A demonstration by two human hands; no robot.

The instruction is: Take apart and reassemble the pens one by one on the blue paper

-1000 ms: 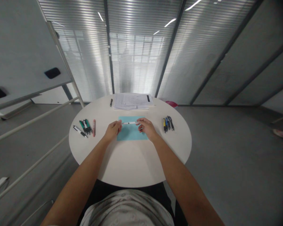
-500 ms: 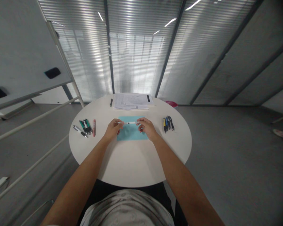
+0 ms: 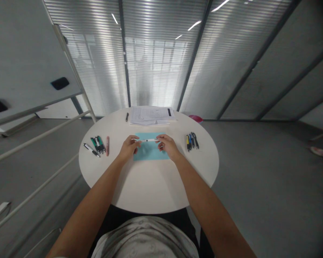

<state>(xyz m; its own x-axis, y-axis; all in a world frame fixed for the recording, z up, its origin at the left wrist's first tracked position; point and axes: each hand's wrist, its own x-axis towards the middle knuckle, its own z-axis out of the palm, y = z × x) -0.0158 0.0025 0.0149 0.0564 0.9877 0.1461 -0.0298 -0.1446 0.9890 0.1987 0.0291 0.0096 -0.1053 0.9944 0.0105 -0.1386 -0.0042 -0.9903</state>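
a white pen [image 3: 150,140] sits between left hand [image 3: 128,147] and right hand [image 3: 168,145] (each pinching an end).

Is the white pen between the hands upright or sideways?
Sideways: the white pen runs crosswise from the left hand to the right hand, over the turquoise sheet.

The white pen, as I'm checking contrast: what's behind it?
The turquoise sheet shows around the middle of the white pen. Fingers of the left hand and right hand hide what lies behind its ends.
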